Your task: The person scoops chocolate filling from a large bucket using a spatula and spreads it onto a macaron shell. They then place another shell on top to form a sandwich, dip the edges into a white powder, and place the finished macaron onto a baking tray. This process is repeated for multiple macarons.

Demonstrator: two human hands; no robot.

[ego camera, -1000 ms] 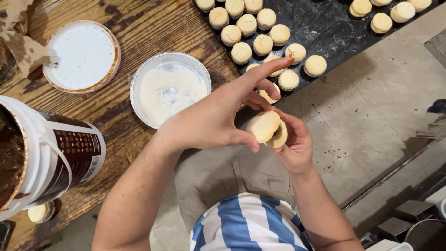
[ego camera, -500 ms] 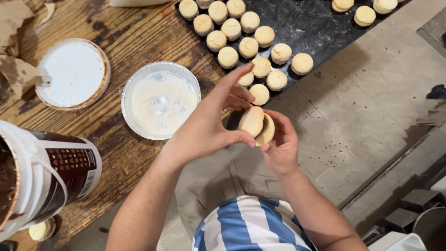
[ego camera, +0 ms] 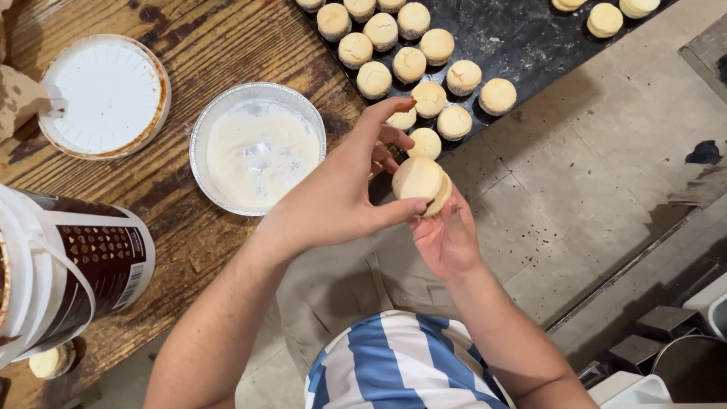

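Hands [ego camera: 356, 189] [ego camera: 447, 238] pinching sandwich cookie [ego camera: 420, 182], foil bowl [ego camera: 219, 113] beside

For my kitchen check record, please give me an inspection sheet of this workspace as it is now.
Surface: worn wooden table, stained.
Job's things: sandwich cookie held between both hands; dark tray with rows of round cookies.
Clutter: foil dish of white cream; white lid; white tub with brown label.
Hands: left hand pinches the cookie; right hand supports it from below.
Cables: nothing seen.
Surroundings: tiled floor.
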